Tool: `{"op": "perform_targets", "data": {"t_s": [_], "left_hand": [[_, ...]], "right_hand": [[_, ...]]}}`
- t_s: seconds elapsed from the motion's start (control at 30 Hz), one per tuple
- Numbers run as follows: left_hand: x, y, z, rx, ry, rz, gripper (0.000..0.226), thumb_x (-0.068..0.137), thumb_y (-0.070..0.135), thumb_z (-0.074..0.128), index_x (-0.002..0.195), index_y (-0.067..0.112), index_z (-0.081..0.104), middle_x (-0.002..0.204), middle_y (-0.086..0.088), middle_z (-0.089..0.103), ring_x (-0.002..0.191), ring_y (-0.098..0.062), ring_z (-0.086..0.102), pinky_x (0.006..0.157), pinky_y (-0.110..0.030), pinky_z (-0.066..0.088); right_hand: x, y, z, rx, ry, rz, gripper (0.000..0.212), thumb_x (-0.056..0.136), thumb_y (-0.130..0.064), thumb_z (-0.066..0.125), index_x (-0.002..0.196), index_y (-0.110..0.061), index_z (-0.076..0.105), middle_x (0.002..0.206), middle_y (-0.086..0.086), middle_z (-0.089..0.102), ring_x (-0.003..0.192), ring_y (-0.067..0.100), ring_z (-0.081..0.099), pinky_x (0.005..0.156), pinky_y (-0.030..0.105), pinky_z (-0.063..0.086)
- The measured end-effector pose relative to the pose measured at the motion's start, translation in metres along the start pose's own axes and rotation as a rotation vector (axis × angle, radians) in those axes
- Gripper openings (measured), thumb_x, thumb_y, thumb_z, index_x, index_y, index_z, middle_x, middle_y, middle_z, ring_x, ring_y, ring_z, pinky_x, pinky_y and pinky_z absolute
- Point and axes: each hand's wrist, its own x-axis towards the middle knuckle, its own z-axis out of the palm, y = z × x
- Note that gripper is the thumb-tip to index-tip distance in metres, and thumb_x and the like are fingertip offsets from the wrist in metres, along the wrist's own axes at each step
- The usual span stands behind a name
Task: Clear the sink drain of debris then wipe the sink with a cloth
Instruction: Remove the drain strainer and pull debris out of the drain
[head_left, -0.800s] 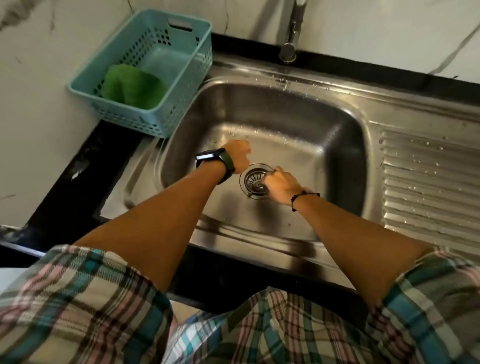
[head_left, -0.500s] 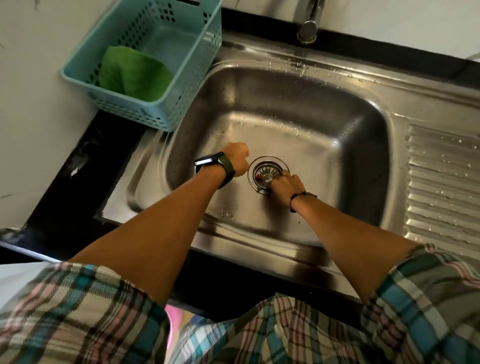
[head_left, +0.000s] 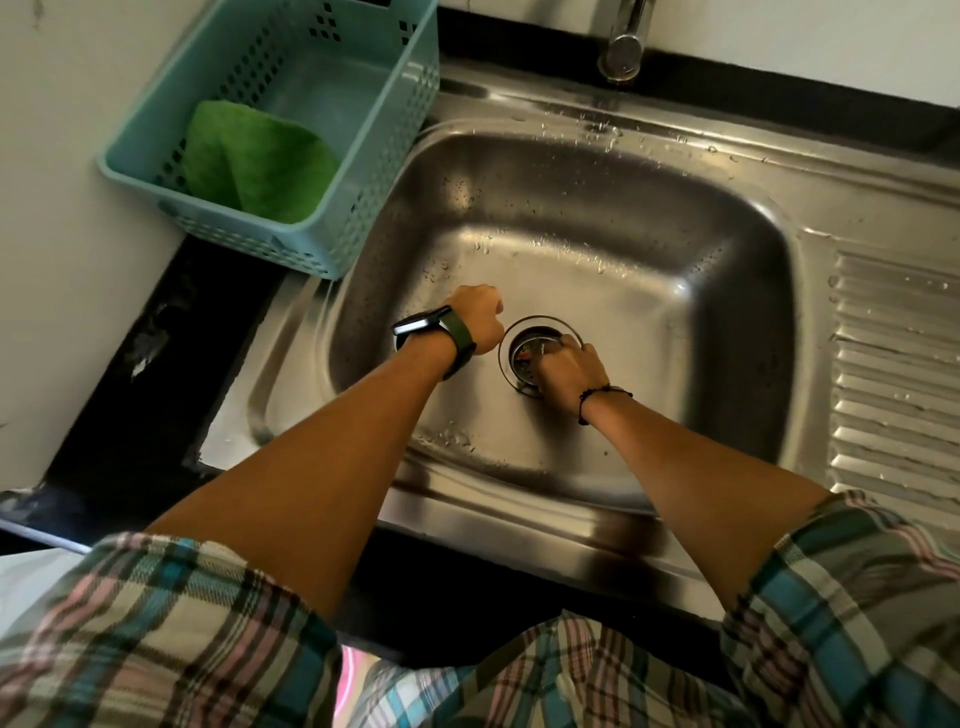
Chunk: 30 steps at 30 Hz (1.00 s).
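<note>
Reaching into round steel drain — right hand; debris inside.

A black countertop carries the stainless sink. At its left edge sits a teal basket, touching the sink's rim.
</note>
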Motion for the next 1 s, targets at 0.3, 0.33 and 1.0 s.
{"op": "perform_targets", "data": {"t_s": [0.3,0.33,1.0], "left_hand": [[-0.003,0.004,0.004,-0.023,-0.015,-0.01,0.04,0.085,0.001,0.047,0.125,0.006,0.051,0.13,-0.015,0.052,0.116,-0.03,0.052,0.094,-0.036,0.045],[-0.003,0.005,0.005,-0.028,-0.016,-0.01,0.04,0.086,0.001,0.047,0.125,0.006,0.051,0.13,-0.015,0.052,0.116,-0.03,0.052,0.094,-0.036,0.045],[-0.009,0.025,0.002,-0.107,-0.001,0.003,0.037,0.085,-0.002,0.044,0.12,0.005,0.053,0.126,-0.016,0.054,0.114,-0.032,0.052,0.092,-0.037,0.044]], "right_hand": [[-0.005,0.013,-0.005,0.183,0.243,0.05,0.022,0.085,-0.011,0.052,0.106,-0.013,0.055,0.112,0.011,0.063,0.111,0.031,0.046,0.083,0.037,0.034],[-0.005,0.016,-0.01,0.269,0.246,0.082,0.021,0.082,-0.007,0.052,0.102,-0.013,0.055,0.105,0.011,0.063,0.106,0.031,0.048,0.081,0.036,0.034],[-0.014,0.034,-0.057,1.771,0.225,0.829,0.026,0.095,-0.003,0.042,0.113,-0.003,0.06,0.117,0.016,0.059,0.103,0.032,0.058,0.065,0.037,0.049]]}}
